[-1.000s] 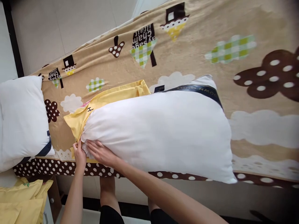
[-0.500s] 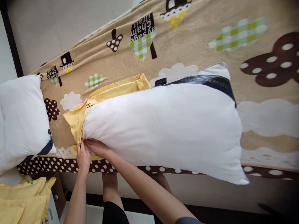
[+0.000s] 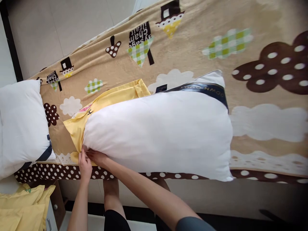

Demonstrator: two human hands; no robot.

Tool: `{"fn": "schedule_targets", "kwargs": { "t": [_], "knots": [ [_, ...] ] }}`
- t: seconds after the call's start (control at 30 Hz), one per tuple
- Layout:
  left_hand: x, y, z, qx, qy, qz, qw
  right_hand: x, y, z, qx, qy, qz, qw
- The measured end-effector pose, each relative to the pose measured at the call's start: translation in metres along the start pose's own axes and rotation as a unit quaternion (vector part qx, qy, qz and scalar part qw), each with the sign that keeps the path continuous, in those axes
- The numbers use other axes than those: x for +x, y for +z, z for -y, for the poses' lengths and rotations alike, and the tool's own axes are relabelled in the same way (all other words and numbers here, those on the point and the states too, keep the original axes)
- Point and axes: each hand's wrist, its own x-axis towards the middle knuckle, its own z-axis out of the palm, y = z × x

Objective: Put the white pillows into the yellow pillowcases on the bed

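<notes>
A large white pillow [image 3: 156, 134] with a dark blue band lies lengthwise on the bed. Under its left end and along its far side is a yellow pillowcase [image 3: 120, 91]. At the pillow's near left corner, my left hand [image 3: 85, 164] pinches the edge of the pillowcase. My right hand [image 3: 97, 158] is close beside it, closed at the same corner, where pillow and pillowcase meet. Its fingertips are tucked under the pillow's end, so which cloth they grip is hard to see.
The bed has a beige patterned sheet [image 3: 115, 69] with a brown polka-dot border. Another white pillow [image 3: 24, 125] lies at the left end. Folded yellow cloths [image 3: 26, 208] rest on a cabinet [image 3: 55, 205] at the lower left. My legs stand against the bed's near side.
The view has shifted slightly, so the bed appears a little moved. Both hands stay at the pillow's near left corner. The pillow's right end now looks straighter and its near right corner higher.
</notes>
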Motion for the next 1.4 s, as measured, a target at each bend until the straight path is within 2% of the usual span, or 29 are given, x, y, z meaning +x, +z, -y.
{"fn": "schedule_targets", "kwargs": {
  "t": [0.07, 0.1, 0.17, 0.2, 0.27, 0.3, 0.33, 0.4, 0.47, 0.57, 0.67, 0.77, 0.87, 0.97, 1.03, 1.1, 1.2, 1.27, 1.33, 1.37, 1.4],
  "knots": [
    [0.004, -0.001, 0.008, 0.015, -0.017, -0.028, 0.999, -0.018, -0.024, 0.01, 0.012, -0.032, 0.001, 0.999],
    [0.006, -0.001, 0.01, 0.025, -0.009, -0.032, 0.999, -0.028, -0.041, 0.012, 0.019, -0.043, -0.002, 0.999],
    [0.011, -0.001, 0.011, 0.049, 0.03, -0.034, 0.998, -0.043, -0.083, 0.006, 0.024, -0.028, -0.046, 0.998],
    [0.014, -0.001, 0.009, 0.06, 0.053, -0.037, 0.996, -0.048, -0.105, -0.003, 0.017, 0.013, -0.096, 0.995],
    [0.023, -0.002, 0.003, 0.078, 0.091, -0.056, 0.991, -0.048, -0.144, -0.029, -0.025, 0.144, -0.194, 0.97],
    [0.03, -0.003, -0.001, 0.087, 0.1, -0.068, 0.989, -0.044, -0.158, -0.044, -0.041, 0.203, -0.199, 0.958],
    [0.038, -0.004, -0.006, 0.098, 0.101, -0.08, 0.987, -0.039, -0.167, -0.058, -0.051, 0.235, -0.171, 0.956],
    [0.06, -0.009, -0.014, 0.124, 0.083, -0.092, 0.985, -0.028, -0.169, -0.078, -0.061, 0.246, -0.075, 0.965],
    [0.087, -0.014, -0.022, 0.151, 0.053, -0.078, 0.984, -0.02, -0.158, -0.083, -0.07, 0.215, -0.003, 0.974],
    [0.126, -0.02, -0.034, 0.189, 0.019, -0.008, 0.982, -0.018, -0.135, -0.07, -0.096, 0.178, 0.011, 0.979],
    [0.15, -0.024, -0.048, 0.218, 0.005, 0.037, 0.975, -0.02, -0.118, -0.056, -0.126, 0.149, 0.005, 0.981],
    [0.151, -0.027, -0.062, 0.184, 0.013, 0.012, 0.983, -0.017, -0.107, -0.05, -0.138, 0.131, -0.004, 0.982],
    [0.133, -0.026, -0.073, 0.103, 0.051, -0.016, 0.993, -0.006, -0.1, -0.053, -0.127, 0.131, -0.016, 0.983],
    [0.112, -0.021, -0.079, 0.049, 0.085, -0.006, 0.995, 0.005, -0.098, -0.064, -0.098, 0.157, -0.021, 0.983],
    [0.107, -0.019, -0.077, 0.052, 0.082, 0.008, 0.995, 0.009, -0.102, -0.071, -0.086, 0.176, -0.023, 0.98],
    [0.113, -0.018, -0.072, 0.089, 0.057, 0.02, 0.994, 0.008, -0.111, -0.076, -0.077, 0.183, -0.034, 0.979],
    [0.131, -0.02, -0.065, 0.167, 0.012, 0.062, 0.984, 0.003, -0.137, -0.083, -0.036, 0.144, -0.047, 0.988],
    [0.141, -0.02, -0.065, 0.205, -0.005, 0.095, 0.974, -0.001, -0.158, -0.092, -0.016, 0.138, -0.082, 0.987],
    [0.147, -0.019, -0.069, 0.234, -0.011, 0.109, 0.966, -0.002, -0.175, -0.106, -0.026, 0.195, -0.122, 0.973],
    [0.149, -0.018, -0.073, 0.247, -0.017, 0.105, 0.963, -0.002, -0.18, -0.113, -0.035, 0.234, -0.118, 0.964],
    [0.15, -0.018, -0.077, 0.258, -0.025, 0.096, 0.961, -0.002, -0.182, -0.118, -0.04, 0.261, -0.089, 0.96]
  ]
}}
